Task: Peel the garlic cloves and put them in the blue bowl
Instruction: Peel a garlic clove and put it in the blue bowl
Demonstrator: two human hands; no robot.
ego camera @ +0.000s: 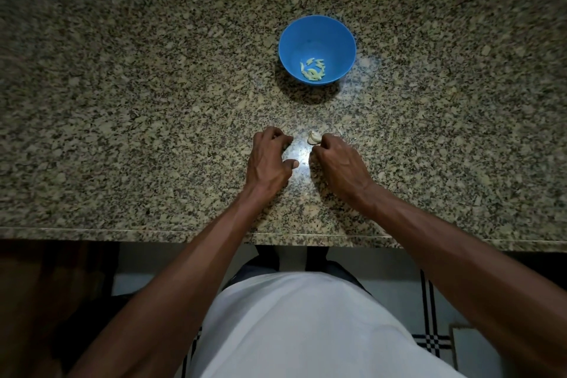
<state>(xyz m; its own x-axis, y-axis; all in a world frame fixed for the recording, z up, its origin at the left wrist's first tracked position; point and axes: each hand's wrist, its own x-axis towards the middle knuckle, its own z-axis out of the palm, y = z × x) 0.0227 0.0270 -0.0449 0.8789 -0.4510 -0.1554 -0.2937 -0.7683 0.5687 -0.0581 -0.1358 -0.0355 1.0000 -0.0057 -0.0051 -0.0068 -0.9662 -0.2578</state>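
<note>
You had the blue bowl (317, 40) standing on the table (122, 101), and everything else sat on the near side of it. Inside the bowl lay a small heap of peeled cloves (313, 71) — pale, bare, gathered toward the near wall — so a good part of the job looked done.

Well short of the bowl, on your side, your right hand (336, 159) had its grip closed on a piece of garlic (314, 138), fingertips pinching it just at the table top. It was white and papery, so I judged it still carried skin; whether it was one clove or a small cluster I could not tell.

Your left hand (270, 156) rested just beside it, further from the garlic than the right, fingers curled with the tips down on the table and nothing seen in its grip.

A few pale flecks lay near the garlic, hard to separate from the speckled stone — possibly loose skin.

What was left, as far as I could judge: strip that piece, then carry the bare cloves across to the bowl. No other unpeeled garlic showed.
</note>
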